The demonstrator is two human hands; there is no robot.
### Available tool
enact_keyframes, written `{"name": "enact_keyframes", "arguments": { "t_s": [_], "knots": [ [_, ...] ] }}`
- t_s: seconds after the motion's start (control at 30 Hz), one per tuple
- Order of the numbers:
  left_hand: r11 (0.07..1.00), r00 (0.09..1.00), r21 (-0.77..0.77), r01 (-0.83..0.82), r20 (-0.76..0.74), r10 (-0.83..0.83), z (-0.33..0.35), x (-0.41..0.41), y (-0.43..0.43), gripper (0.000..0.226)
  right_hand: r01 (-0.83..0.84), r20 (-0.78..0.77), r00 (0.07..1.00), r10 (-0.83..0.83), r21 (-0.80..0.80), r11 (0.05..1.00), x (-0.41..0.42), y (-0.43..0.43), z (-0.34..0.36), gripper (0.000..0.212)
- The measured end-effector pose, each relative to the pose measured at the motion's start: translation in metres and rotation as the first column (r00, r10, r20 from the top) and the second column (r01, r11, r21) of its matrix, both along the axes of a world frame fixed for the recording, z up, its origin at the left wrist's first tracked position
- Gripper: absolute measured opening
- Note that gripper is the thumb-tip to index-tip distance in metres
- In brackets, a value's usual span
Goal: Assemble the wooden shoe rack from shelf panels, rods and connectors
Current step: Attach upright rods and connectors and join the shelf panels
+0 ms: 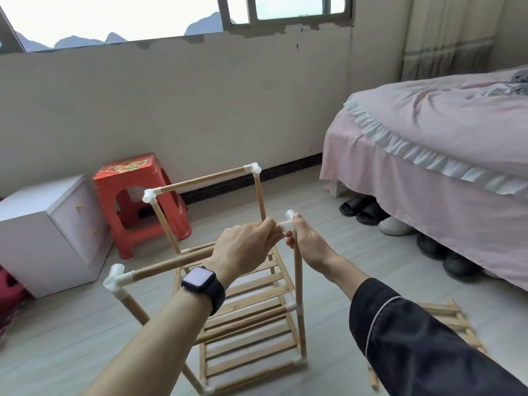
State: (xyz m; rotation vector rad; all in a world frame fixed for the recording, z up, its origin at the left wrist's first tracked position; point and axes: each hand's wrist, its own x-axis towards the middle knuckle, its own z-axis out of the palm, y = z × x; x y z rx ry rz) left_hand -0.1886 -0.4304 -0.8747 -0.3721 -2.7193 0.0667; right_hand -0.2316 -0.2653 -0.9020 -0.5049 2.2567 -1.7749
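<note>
The partly built shoe rack (245, 318) stands on the floor in front of me, with slatted shelf panels low down and upright rods topped by white connectors. My left hand (243, 252), a dark watch on its wrist, grips the near top rod (171, 264) close to its right end. My right hand (307, 238) pinches the white corner connector (288, 221) atop the near right upright rod (298, 295). The rod end meets that connector between my two hands. Another white connector (115, 278) caps the rod's left end.
A loose slatted shelf panel (454, 321) lies on the floor at right, behind my right sleeve. A red plastic stool (140, 201) and a white cabinet (48, 232) stand at left by the wall. A bed (443, 155) with shoes (368, 212) under it fills the right.
</note>
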Motion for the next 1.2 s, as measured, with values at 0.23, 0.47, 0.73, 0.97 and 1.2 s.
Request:
{"name": "enact_keyframes", "arguments": {
  "t_s": [0.23, 0.47, 0.73, 0.97, 1.2],
  "knots": [
    [0.997, 0.998, 0.055, 0.048, 0.033, -0.050, 0.003, 0.002, -0.011, 0.034, 0.039, 0.001, 0.999, -0.039, 0.017, 0.999, 0.000, 0.005, 0.002, 0.060],
    [0.900, 0.882, 0.045, -0.433, -0.186, 0.433, 0.010, 0.078, -0.141, 0.051, 0.226, -0.068, 0.972, -0.223, 0.033, 0.974, -0.014, 0.002, 0.003, 0.043],
    [-0.103, 0.823, 0.961, -0.255, 0.272, 0.499, -0.018, 0.096, -0.160, 0.015, 0.399, 0.002, 0.916, -0.401, -0.116, 0.910, -0.008, -0.037, -0.002, 0.064],
    [-0.197, 0.770, 0.980, 0.011, 0.118, 0.627, -0.042, 0.089, -0.149, 0.026, 0.532, -0.048, 0.840, -0.541, -0.126, 0.837, 0.002, -0.050, -0.011, 0.056],
    [-0.174, 0.668, 0.981, -0.090, 0.189, 0.720, -0.038, 0.079, -0.151, 0.012, 0.546, -0.112, 0.816, -0.567, -0.172, 0.820, 0.006, -0.052, -0.011, 0.041]
  ]
}}
